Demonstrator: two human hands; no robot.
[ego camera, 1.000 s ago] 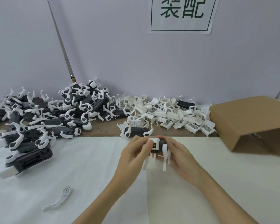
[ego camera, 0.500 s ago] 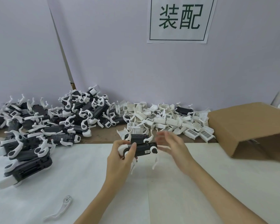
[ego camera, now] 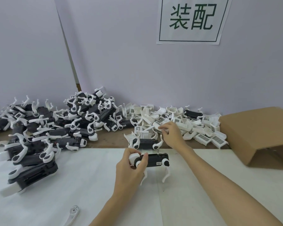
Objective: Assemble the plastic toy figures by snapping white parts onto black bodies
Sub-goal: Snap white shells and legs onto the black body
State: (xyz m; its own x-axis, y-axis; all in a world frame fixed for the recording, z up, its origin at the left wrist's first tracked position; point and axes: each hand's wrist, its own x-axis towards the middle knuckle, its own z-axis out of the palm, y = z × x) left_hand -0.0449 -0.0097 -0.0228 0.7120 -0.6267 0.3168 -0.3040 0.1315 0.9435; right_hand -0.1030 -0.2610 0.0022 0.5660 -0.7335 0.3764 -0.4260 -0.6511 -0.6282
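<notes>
A: Fetching the next part is the step in hand, as the head view shows it. The left hand [ego camera: 129, 170] grips a black body [ego camera: 155, 160] near the middle of the white sheet [ego camera: 72, 185]; thumb and fingers curl round its left end, where a white part already sits. White legs hang down from the body toward the sheet.

B: State of the right hand?

A: The right hand [ego camera: 171, 136] reaches to the far side, into the pile of loose white parts [ego camera: 203, 128]. Its fingertips [ego camera: 161, 128] pinch one white piece [ego camera: 157, 129] at the pile's near-left edge. Whether the piece is lifted clear cannot be told.

B: Other items?

A: A second figure [ego camera: 144, 142] lies on the brown strip just beyond the held body. A heap of assembled figures [ego camera: 44, 132] occupies the left. A cardboard box [ego camera: 260, 136] stands at right. One stray white leg [ego camera: 73, 214] lies near the bottom edge.

B: Next move?

A: Probably: carry the piece back to the body, align it with the open mount, press until it seats. Misalignment risks a part that does not lock.
</notes>
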